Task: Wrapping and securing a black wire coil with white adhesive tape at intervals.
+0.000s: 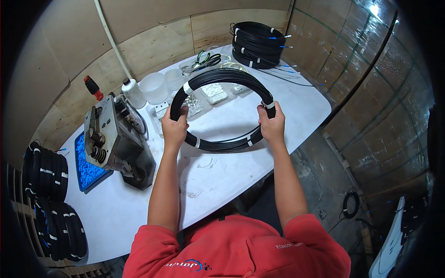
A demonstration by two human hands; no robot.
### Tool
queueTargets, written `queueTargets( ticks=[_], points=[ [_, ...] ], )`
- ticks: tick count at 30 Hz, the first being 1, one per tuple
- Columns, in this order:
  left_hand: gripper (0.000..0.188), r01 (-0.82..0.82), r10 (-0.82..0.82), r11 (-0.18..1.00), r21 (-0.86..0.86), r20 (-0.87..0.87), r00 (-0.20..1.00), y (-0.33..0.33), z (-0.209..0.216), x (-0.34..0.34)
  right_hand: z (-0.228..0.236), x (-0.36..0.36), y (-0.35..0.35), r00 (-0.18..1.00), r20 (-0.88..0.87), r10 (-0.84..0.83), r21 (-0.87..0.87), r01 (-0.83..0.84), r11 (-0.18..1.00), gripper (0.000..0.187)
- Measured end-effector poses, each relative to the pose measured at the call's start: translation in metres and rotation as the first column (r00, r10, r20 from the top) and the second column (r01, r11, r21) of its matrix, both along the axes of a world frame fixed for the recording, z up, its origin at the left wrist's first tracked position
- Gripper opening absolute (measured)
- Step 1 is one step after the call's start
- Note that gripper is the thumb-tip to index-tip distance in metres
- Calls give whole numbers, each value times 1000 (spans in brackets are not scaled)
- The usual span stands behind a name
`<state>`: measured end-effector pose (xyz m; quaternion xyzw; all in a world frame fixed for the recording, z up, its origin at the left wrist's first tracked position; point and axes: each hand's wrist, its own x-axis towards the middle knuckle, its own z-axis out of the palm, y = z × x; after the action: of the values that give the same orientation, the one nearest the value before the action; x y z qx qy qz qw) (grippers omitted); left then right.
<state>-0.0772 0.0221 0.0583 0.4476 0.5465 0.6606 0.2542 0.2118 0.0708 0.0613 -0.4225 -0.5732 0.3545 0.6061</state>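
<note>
The black cable coil [221, 76], at centre frame, is gripped at opposite sides by the left hand [176, 127] and right hand [272, 124], and appears moderately weighty, springy and smooth, best grasped around the full bundle near the white bands [187, 87].

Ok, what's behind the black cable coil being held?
Through the middle of the black cable coil, the white table and small silvery pieces show. What lies behind its band, the left hand and the right hand is covered.
</note>
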Motion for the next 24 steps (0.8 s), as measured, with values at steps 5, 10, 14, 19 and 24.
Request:
queueTargets(
  ticks=[5, 10, 14, 19, 24],
  points=[
    [25, 29, -29, 999, 32, 20, 999, 0, -2, -2, 0, 1, -6, 1000, 2, -9, 24, 9, 1000, 23],
    [25, 31, -32, 999, 43, 13, 999, -3, -1, -7, 2, -1, -14, 1000, -20, 6, 27, -5, 1000, 23],
    [24, 56, -56, 998, 0, -130, 990, -15, 42, -1, -9, 14, -15, 997, 63, 33, -13, -33, 999, 27],
    [21, 31, -8, 999, 26, -631, 775, -40, 132, 14, 12, 7, -24, 989, 38, 142, 112, -145, 983, 34],
    [34, 110, -206, 979, -174, -844, 495, -41, 178, 52, 15, 4, -21, 973, 86, 215, 3, -216, 976, 21]
  ],
)
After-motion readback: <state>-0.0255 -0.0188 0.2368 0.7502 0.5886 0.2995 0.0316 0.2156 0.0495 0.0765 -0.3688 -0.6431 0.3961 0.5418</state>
